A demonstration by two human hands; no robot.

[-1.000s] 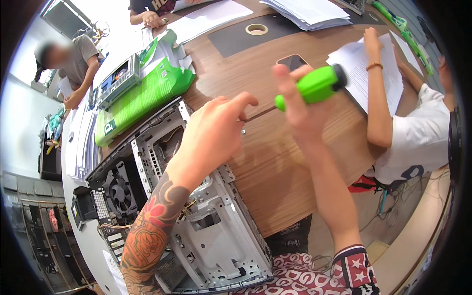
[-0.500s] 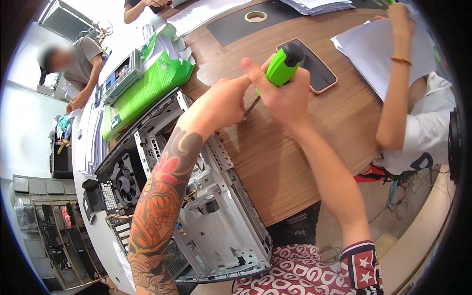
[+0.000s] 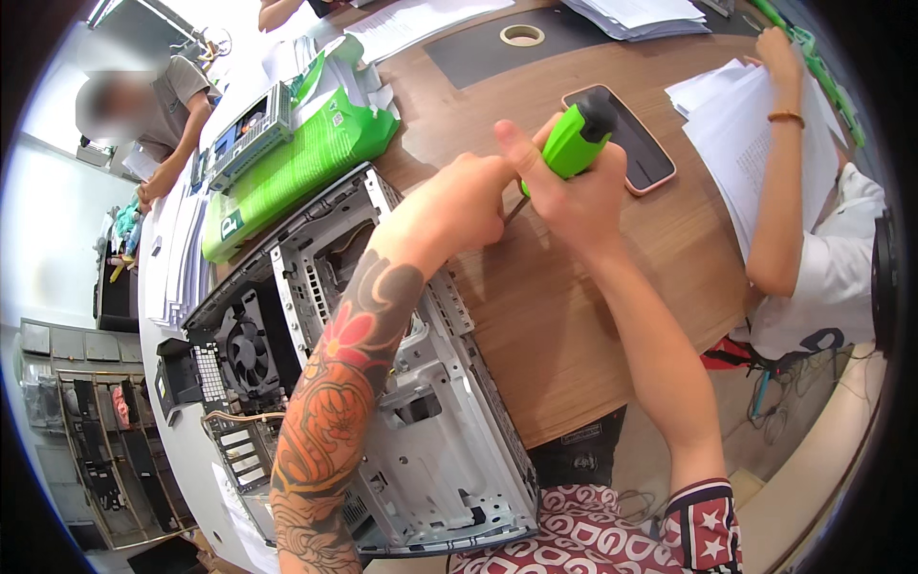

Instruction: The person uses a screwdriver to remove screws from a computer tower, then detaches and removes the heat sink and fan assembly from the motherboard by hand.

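Note:
A bright green screwdriver with a black end cap (image 3: 577,139) is in my right hand (image 3: 585,206), the fingers wrapped round its handle and the thumb raised. Its thin shaft slants down toward my left hand (image 3: 469,206). That hand's fingers are curled in beside the shaft; whatever they pinch is hidden behind them. Below my tattooed left forearm lies an opened metal computer case (image 3: 430,435) on its side. A black fan (image 3: 251,349) shows in its left part.
A phone (image 3: 636,143) lies beyond my right hand, near a tape roll (image 3: 522,35). Papers (image 3: 736,134) lie under a co-worker's arm (image 3: 779,191) at right. A green package (image 3: 287,182) carries a metal drive-like unit (image 3: 251,143). Another person stands far left.
The whole view has shifted, so the case and table sit slightly farther right. Both hands stay together at the screwdriver; its lower tip, visible before, is now mostly hidden by my left hand.

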